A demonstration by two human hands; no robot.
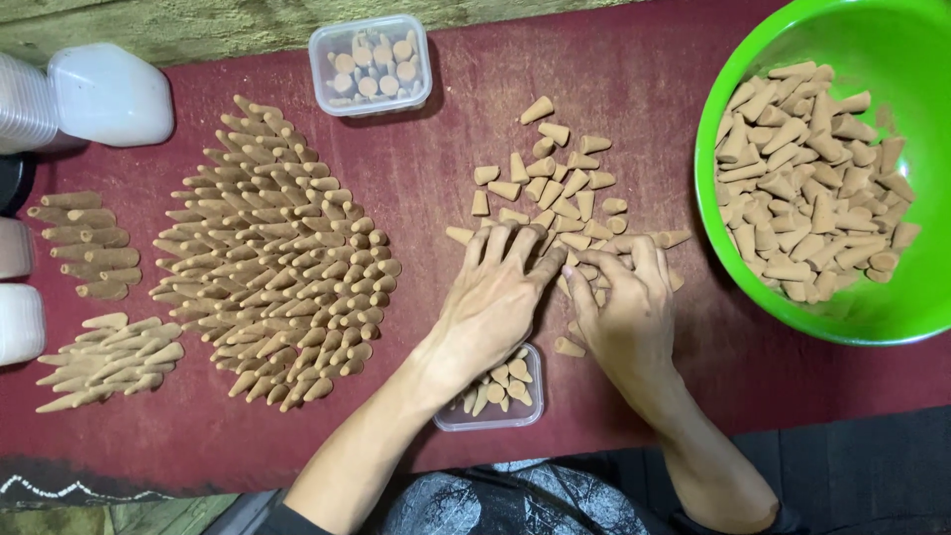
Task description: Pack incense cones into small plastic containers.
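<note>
Two hands, the left hand (492, 287) and right hand (624, 307), lie flat with fingers spread, gripping nothing, on the loose cones (555, 188) on the red cloth (436, 168). The cones lie sideways, tips pointing every way. A quick sweep could roll some off the cloth.

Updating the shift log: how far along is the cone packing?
Done: one lidded box of cones. In hand: left hand and right hand gather the loose cone pile above an open, part-filled box. Left: green bowl still holds many cones.
</note>
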